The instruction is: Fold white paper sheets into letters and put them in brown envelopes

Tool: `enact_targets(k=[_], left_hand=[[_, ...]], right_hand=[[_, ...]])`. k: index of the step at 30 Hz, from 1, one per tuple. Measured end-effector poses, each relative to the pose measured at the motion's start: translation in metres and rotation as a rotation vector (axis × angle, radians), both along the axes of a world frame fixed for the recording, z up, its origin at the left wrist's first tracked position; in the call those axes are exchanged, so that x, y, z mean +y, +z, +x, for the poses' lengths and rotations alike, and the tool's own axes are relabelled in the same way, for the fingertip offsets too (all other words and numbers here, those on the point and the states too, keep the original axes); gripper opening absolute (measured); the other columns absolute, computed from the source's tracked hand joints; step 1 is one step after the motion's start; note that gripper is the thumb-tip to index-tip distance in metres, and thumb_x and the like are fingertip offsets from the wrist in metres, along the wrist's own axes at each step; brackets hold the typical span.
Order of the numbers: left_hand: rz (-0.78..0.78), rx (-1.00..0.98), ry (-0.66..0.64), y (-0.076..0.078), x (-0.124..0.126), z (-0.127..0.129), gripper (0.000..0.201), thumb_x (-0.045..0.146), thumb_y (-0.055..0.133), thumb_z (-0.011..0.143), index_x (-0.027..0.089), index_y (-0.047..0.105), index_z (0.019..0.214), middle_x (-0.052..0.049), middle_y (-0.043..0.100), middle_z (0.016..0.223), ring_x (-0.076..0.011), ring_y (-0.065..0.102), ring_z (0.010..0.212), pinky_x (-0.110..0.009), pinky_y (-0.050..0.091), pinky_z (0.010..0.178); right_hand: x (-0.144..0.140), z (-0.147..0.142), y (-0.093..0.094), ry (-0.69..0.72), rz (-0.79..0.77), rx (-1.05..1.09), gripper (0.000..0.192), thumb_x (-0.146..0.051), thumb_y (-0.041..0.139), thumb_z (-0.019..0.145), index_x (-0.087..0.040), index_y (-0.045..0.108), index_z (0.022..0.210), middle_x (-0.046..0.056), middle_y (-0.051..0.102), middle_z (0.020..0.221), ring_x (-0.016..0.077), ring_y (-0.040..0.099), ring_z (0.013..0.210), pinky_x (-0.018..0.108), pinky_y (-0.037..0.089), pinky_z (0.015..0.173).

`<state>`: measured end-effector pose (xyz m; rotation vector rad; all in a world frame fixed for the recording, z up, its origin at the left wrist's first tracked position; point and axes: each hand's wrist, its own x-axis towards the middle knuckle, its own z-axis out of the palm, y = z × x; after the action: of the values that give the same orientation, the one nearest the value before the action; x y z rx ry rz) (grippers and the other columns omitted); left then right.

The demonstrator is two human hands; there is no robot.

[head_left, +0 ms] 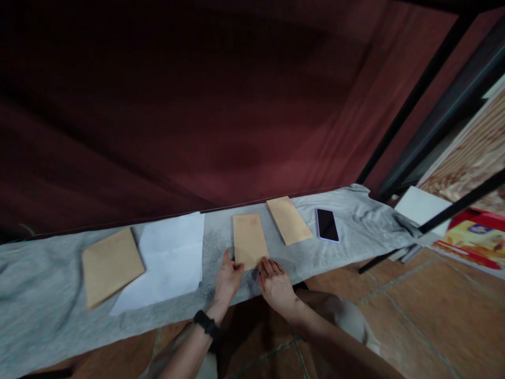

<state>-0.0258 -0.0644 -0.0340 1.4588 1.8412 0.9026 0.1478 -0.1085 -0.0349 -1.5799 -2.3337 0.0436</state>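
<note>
My left hand [228, 278] and right hand [276, 281] rest on the near edge of the tan paper envelope [249, 241], fingers flat and released, gripping nothing. It lies flat on the grey cloth-covered tabletop [47, 316]; white sheet [168, 260] sits untouched alongside, not yet inserted.

Matt tan paper envelope [249, 240] on soft grey cloth [47, 295]; glossy black phone [327, 225]; smooth white paper sheet [169, 258].
</note>
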Motion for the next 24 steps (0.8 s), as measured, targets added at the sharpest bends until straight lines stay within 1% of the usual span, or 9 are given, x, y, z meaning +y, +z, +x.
enact_targets(k=[3,6,8,11,13,15,18,21,24], left_hand=[[-0.053,-0.153,0.026,0.009,0.002,0.001,0.067,0.021,0.065,0.076,0.012,0.047,0.14,0.0,0.071,0.07,-0.0214,0.067,0.069,-0.033,0.049,0.068],[-0.083,-0.432,0.042,0.021,-0.002,0.004,0.068,0.023,0.067,0.073,0.014,0.05,0.137,-0.001,0.072,0.073,-0.0189,0.065,0.063,-0.03,0.047,0.061],[-0.112,-0.595,0.026,0.031,-0.007,0.008,0.068,0.024,0.07,0.07,0.015,0.053,0.136,-0.001,0.074,0.077,-0.016,0.062,0.059,-0.027,0.045,0.057],[-0.125,-0.723,-0.021,0.045,-0.014,0.013,0.066,0.027,0.075,0.067,0.017,0.058,0.13,0.0,0.073,0.078,-0.0116,0.056,0.056,-0.024,0.04,0.053],[-0.118,-0.814,-0.042,0.053,-0.016,0.015,0.066,0.035,0.08,0.068,0.017,0.059,0.128,0.001,0.07,0.075,-0.0104,0.055,0.057,-0.023,0.04,0.054],[-0.125,-0.912,-0.049,0.057,-0.016,0.014,0.07,0.05,0.079,0.071,0.017,0.058,0.13,-0.001,0.069,0.076,-0.0119,0.059,0.062,-0.024,0.044,0.058],[-0.128,-0.963,-0.006,0.058,-0.01,0.009,0.074,0.064,0.073,0.073,0.018,0.059,0.129,-0.007,0.072,0.092,-0.0176,0.067,0.079,-0.028,0.05,0.066],[-0.054,-0.968,0.164,0.056,0.001,-0.002,0.062,0.055,0.077,0.074,0.021,0.061,0.122,-0.01,0.071,0.111,-0.02,0.069,0.094,-0.03,0.055,0.074],[0.016,-1.074,0.354,0.057,0.013,-0.018,0.041,0.045,0.071,0.082,0.024,0.063,0.115,-0.007,0.07,0.116,-0.0186,0.069,0.096,-0.031,0.058,0.078]], right_hand=[[0.0,-0.001,0.002,-0.011,0.003,-0.001,0.041,-0.021,0.046,0.101,-0.009,0.061,0.137,0.017,0.06,0.142,0.0291,0.058,0.128,0.043,0.042,0.113],[0.003,-0.004,0.003,-0.031,0.005,0.003,0.045,-0.024,0.048,0.101,-0.009,0.054,0.143,0.017,0.056,0.147,0.0293,0.055,0.132,0.045,0.039,0.116],[0.008,-0.006,0.004,-0.046,-0.005,-0.007,0.048,-0.023,0.048,0.101,-0.008,0.051,0.146,0.019,0.052,0.149,0.0299,0.054,0.133,0.045,0.04,0.115],[0.018,-0.007,0.009,-0.074,-0.04,-0.035,0.051,-0.013,0.047,0.097,-0.008,0.048,0.148,0.022,0.048,0.151,0.0304,0.055,0.133,0.042,0.044,0.111],[0.026,-0.005,0.016,-0.087,-0.069,0.009,0.055,-0.007,0.045,0.094,-0.01,0.047,0.149,0.02,0.049,0.151,0.0291,0.058,0.131,0.039,0.047,0.109],[0.035,0.001,0.025,-0.103,-0.107,0.182,0.054,-0.009,0.041,0.095,-0.013,0.048,0.148,0.018,0.055,0.147,0.0272,0.062,0.126,0.038,0.049,0.106],[0.049,0.01,0.039,-0.133,-0.219,0.702,0.045,-0.028,0.033,0.104,-0.018,0.055,0.141,0.013,0.071,0.126,0.0261,0.069,0.113,0.04,0.055,0.098],[0.058,0.015,0.046,-0.114,-0.451,1.247,0.049,-0.046,0.031,0.104,-0.017,0.062,0.129,0.012,0.075,0.112,0.0261,0.072,0.105,0.04,0.06,0.089],[0.058,0.015,0.046,-0.062,-0.728,1.463,0.045,-0.048,0.043,0.1,-0.014,0.063,0.123,0.013,0.076,0.107,0.0262,0.074,0.097,0.038,0.062,0.079]])
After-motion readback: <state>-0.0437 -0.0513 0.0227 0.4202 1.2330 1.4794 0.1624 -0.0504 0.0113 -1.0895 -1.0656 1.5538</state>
